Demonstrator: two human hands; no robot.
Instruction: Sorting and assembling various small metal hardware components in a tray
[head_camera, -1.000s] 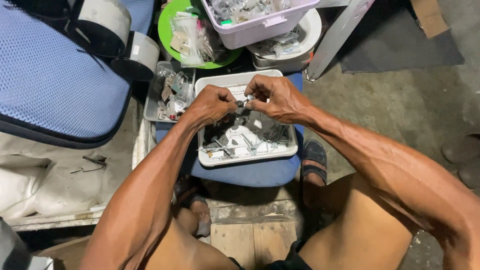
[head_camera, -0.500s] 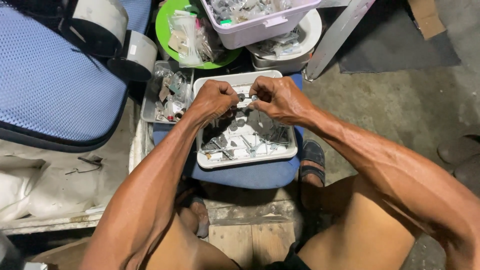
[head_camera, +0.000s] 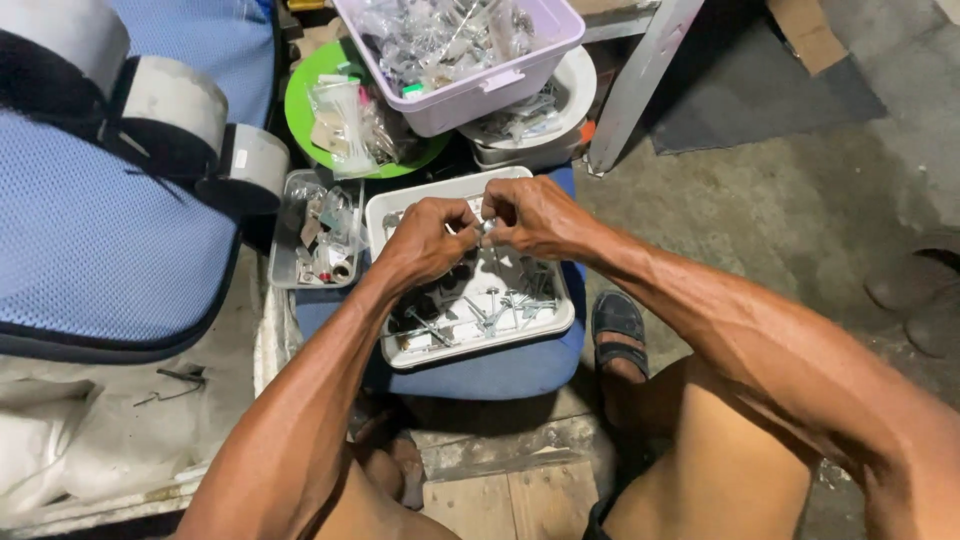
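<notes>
Head view: we look down on both hands meeting above a tray of hardware.
Workpiece: small metal fastener (head_camera: 484, 226), pinched between the two hands, held above the far half of the white tray (head_camera: 560, 318); its exact kind is too small for us to tell.
Step in hand: we judge this to be fitting or turning two small parts together at the fingertips.
Left hand (head_camera: 428, 240): grip pressed together on the fastener, thumb and forefinger forward, knuckles up, wrist bent inward.
Right hand (head_camera: 533, 215): grip likewise pinching the fastener from the opposite side, fingers curled, back of hand up.
Arms: both forearms reach forward from the knees and converge over the tray.
Next move, as we judge it: calls for a steady counter-hold by one hand while the other twists, kept over the tray so that a dropped part lands inside.
Tray contents: loose bolts (head_camera: 495, 305) and dark pieces.
Tray support: blue stool (head_camera: 500, 372).
Surroundings: small clear container (head_camera: 318, 232) just left of the tray; green plate (head_camera: 300, 100) and lilac bin (head_camera: 470, 90) beyond; sandalled foot (head_camera: 618, 328) to the right.
</notes>
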